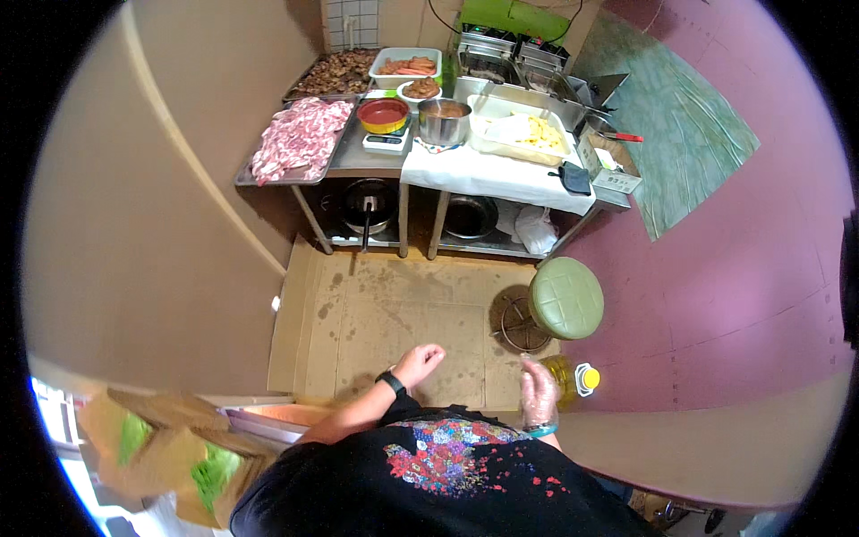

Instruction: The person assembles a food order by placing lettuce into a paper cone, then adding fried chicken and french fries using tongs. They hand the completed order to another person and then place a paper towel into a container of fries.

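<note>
My left hand, bare with a black watch at the wrist, hangs before my body over the floor. Its fingers are curled in, and nothing shows in them. A clear plastic glove covers my right hand, and a teal band circles that wrist. The gloved fingers point forward, loosely extended, with no object visible in them. Right beside this hand is a clear bottle of yellow oil with a yellow cap; whether they touch I cannot tell. Farther forward stands a round green padded stool.
Across the far side runs a metal worktable holding a tray of raw sliced meat, a scale, a steel pot, a white tub with yellow pieces and fryers. Pans sit underneath. Stained cardboard covers the floor.
</note>
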Tool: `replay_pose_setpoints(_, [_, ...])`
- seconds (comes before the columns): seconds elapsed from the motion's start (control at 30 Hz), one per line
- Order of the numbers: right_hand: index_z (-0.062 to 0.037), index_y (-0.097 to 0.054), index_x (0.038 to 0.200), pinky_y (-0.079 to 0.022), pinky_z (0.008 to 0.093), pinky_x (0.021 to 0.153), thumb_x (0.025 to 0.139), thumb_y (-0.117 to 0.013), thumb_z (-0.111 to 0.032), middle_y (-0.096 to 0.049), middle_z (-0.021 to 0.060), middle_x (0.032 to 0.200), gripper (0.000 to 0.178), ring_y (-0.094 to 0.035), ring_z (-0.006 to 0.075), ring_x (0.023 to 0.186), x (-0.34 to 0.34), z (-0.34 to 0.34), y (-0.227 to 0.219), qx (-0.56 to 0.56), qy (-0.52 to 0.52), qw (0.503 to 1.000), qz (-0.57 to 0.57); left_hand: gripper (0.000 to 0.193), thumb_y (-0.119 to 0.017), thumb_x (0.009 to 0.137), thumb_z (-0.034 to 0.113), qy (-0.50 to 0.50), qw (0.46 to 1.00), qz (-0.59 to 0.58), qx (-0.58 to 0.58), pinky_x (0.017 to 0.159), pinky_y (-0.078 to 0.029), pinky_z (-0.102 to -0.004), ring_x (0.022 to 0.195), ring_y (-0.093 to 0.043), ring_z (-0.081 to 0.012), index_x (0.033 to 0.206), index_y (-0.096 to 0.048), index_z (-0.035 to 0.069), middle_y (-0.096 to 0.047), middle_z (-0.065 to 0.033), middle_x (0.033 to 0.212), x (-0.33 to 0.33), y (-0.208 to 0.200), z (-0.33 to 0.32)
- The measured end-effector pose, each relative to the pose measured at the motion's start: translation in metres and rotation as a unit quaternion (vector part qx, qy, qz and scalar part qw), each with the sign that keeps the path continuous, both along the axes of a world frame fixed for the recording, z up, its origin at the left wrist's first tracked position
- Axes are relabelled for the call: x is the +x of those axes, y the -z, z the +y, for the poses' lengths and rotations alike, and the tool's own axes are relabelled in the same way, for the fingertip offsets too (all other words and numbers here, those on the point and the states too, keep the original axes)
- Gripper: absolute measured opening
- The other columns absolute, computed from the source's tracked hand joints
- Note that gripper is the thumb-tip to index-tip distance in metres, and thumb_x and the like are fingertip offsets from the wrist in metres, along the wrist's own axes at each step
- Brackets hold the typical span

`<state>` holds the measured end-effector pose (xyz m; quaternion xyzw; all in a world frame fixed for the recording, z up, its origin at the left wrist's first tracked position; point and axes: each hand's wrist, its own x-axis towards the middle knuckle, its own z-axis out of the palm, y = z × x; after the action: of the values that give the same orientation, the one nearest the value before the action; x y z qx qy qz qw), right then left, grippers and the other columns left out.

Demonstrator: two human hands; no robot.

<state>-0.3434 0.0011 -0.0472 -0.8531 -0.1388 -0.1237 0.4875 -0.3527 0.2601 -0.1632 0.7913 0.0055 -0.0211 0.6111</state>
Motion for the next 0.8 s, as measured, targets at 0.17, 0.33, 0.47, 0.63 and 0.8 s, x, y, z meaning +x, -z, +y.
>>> replay_pose_setpoints(0.17, [0.0025, -0.057, 0.099, -0.042, 0.0318, 0.084, 0.079, -0.05, 0.0, -0.059, 0.0118, 0.099, 0.021, -0.055, 0.0198, 0.092, 0.046, -0.007, 0.018, 0.082, 0.158, 0.981, 0.072, 0.019, -0.053, 0.083, 0.02, 0.041, 0.999, -0.032, 0.014, 0.06, -0.045, -0.0274, 0.067, -0.056, -0.0147, 0.087, -0.059, 0.003, -0.059, -0.0086, 0.078, 0.108, -0.041, 0.042])
replay_pose_setpoints(0.33, [0.0027, -0.057, 0.099, -0.041, 0.0311, 0.085, 0.081, -0.048, -0.002, -0.059, 0.0121, 0.099, 0.021, -0.055, 0.0199, 0.093, 0.094, 0.01, 0.01, 0.051, 0.193, 0.976, 0.089, 0.017, -0.053, 0.082, 0.017, 0.056, 0.997, -0.054, 0.011, 0.063, -0.046, -0.0279, 0.069, -0.058, -0.0165, 0.087, -0.059, 0.003, -0.059, -0.0088, 0.079, 0.185, -0.06, 0.059])
replay_pose_setpoints(0.47, [0.0023, -0.057, 0.099, -0.041, 0.0316, 0.085, 0.08, -0.049, -0.004, -0.059, 0.0129, 0.098, 0.021, -0.055, 0.0203, 0.091, 0.144, 0.016, 0.019, 0.019, 0.167, 0.983, 0.08, 0.015, -0.054, 0.083, 0.015, 0.076, 0.997, 0.006, -0.002, 0.065, -0.045, -0.0231, 0.073, -0.053, -0.0087, 0.089, -0.059, 0.002, -0.058, -0.0027, 0.082, 0.225, -0.058, 0.053])
replay_pose_setpoints(0.63, [0.0024, -0.058, 0.097, -0.044, 0.0322, 0.081, 0.08, -0.049, -0.004, -0.06, 0.0148, 0.094, 0.02, -0.057, 0.022, 0.088, 0.236, 0.031, 0.032, 0.064, 0.141, 0.984, 0.084, 0.014, -0.053, 0.082, 0.014, 0.059, 0.997, -0.043, -0.03, 0.063, -0.045, -0.0258, 0.069, -0.056, -0.0135, 0.087, -0.059, 0.003, -0.058, -0.0067, 0.077, 0.286, -0.051, 0.051])
replay_pose_setpoints(0.8, [0.0013, -0.059, 0.097, -0.045, 0.0324, 0.078, 0.08, -0.05, -0.005, -0.061, 0.0151, 0.089, 0.02, -0.058, 0.0234, 0.084, 0.336, 0.034, 0.008, 0.021, 0.063, 0.997, 0.033, 0.016, -0.052, 0.085, 0.014, 0.038, 0.999, 0.02, -0.007, 0.072, -0.046, -0.0247, 0.079, -0.055, -0.0108, 0.095, -0.058, 0.003, -0.06, -0.0025, 0.087, 0.35, -0.09, 0.051])
